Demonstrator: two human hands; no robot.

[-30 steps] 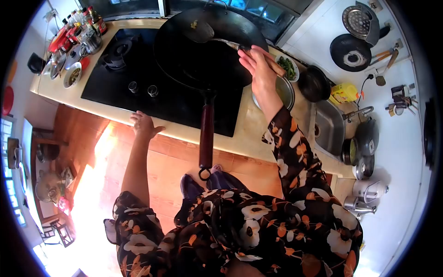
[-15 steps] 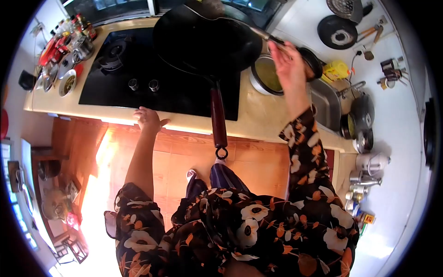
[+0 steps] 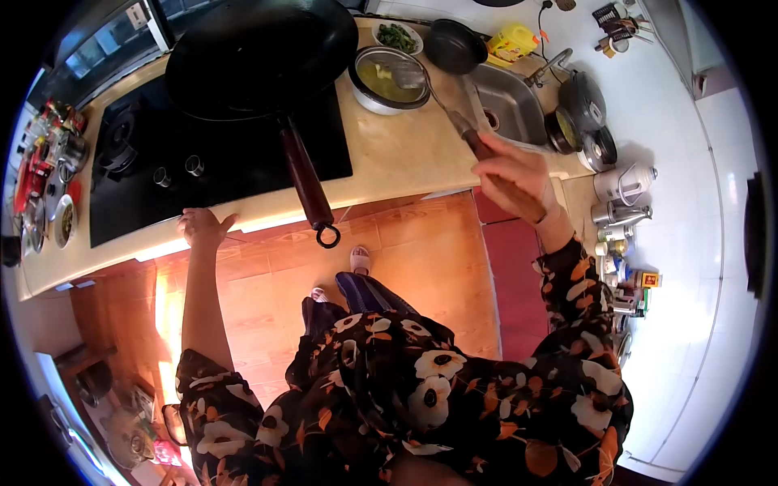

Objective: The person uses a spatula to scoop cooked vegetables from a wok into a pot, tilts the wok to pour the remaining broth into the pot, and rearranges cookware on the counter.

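Note:
My right hand [image 3: 519, 176] is closed around the wooden handle of a metal spatula [image 3: 409, 74]. The spatula's blade is over a white-rimmed bowl [image 3: 381, 101] of yellowish liquid, with a bit of pale yellow food by the blade. My left hand [image 3: 204, 228] rests on the counter's front edge with its fingers apart, holding nothing. A large black wok [image 3: 259, 61] sits on the black stove [image 3: 219, 186], its dark red handle [image 3: 306, 178] pointing towards me. The wok's inside is too dark to make out fully.
Behind the bowl are a plate of green vegetables [image 3: 397, 37] and a black pan [image 3: 455, 49]. A sink [image 3: 515, 105], a yellow bottle [image 3: 512, 42] and stacked pots [image 3: 582, 101] stand to the right. Sauce bottles and small bowls [image 3: 65, 220] line the far left.
The view has swung right. The spatula has moved from above the wok to over the bowl, and my right hand has come nearer with it. My left hand stays at the counter edge.

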